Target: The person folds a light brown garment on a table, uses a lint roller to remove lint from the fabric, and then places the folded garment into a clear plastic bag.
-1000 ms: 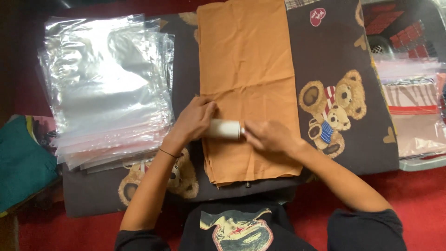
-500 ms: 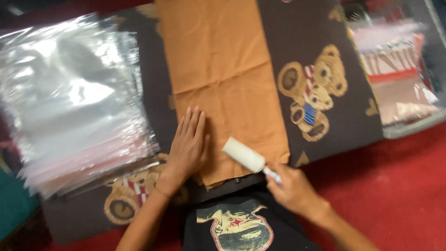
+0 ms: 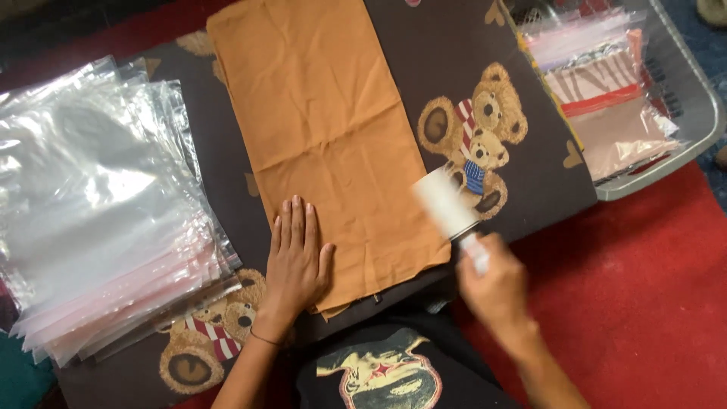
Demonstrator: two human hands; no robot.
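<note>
Far left, a thick stack of clear plastic bags (image 3: 98,204) lay fanned at the edges, glossy and crinkled; I judged them slippery and liable to slide off one another. They sat on a dark blanket with teddy bears (image 3: 522,91) printed on it, spread over a red floor (image 3: 651,288).

Next came my left hand (image 3: 297,261), open and flat, fingers together, pressing the lower left corner of the folded orange cloth (image 3: 326,129). The cloth lay lengthwise down the middle of the blanket, matte, thin, softly creased across its middle. I judged it light and limp: it would bunch under any drag, so a flat palm near the edge looked the right way to pin it, and a fold edge the best place to lift it.

To the right, my right hand (image 3: 496,291) was blurred but wrapped around the handle of a white lint roller (image 3: 448,201), held just off the cloth's lower right corner, over the blanket. The roller looked rigid, light, with a tacky paper barrel.

Far right, a grey plastic basket (image 3: 693,113) held bagged, folded fabrics.
</note>
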